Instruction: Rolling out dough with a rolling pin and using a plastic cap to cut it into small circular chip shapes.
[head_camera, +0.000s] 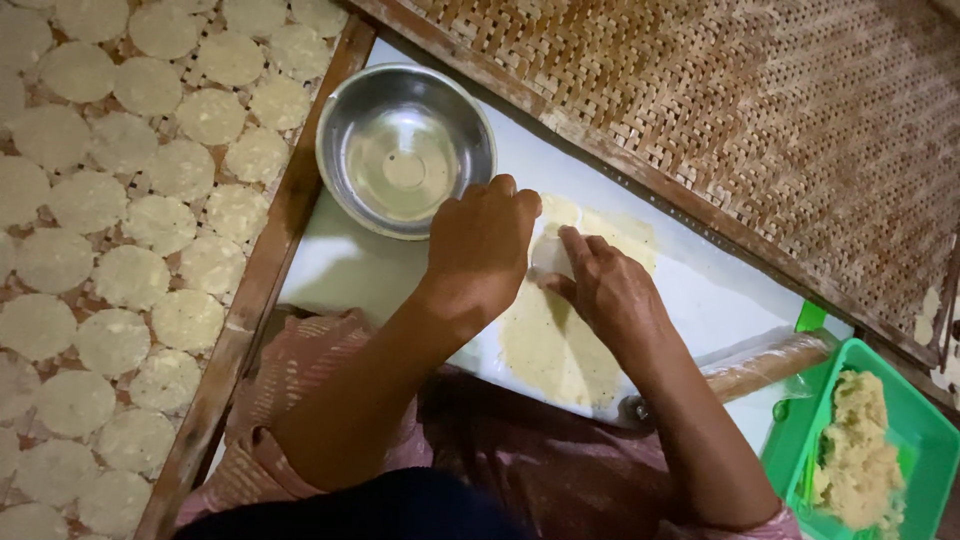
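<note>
Left hand (482, 245) curled shut, knuckles down on the dough sheet (555, 345) at mid-board (340, 265); can't tell what it grips. Right hand (605, 290) pinches a cut disc (550, 255) off the sheet. Steel bowl (405, 150) at the board's far-left corner, rolling pin (765, 365) at its right edge.

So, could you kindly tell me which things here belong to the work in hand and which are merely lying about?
In use:
left hand
right hand
rolled dough sheet
white board
cut rounds on the woven tray

Lying about:
steel bowl
rolling pin
green tub of dough
bare woven tray
</note>
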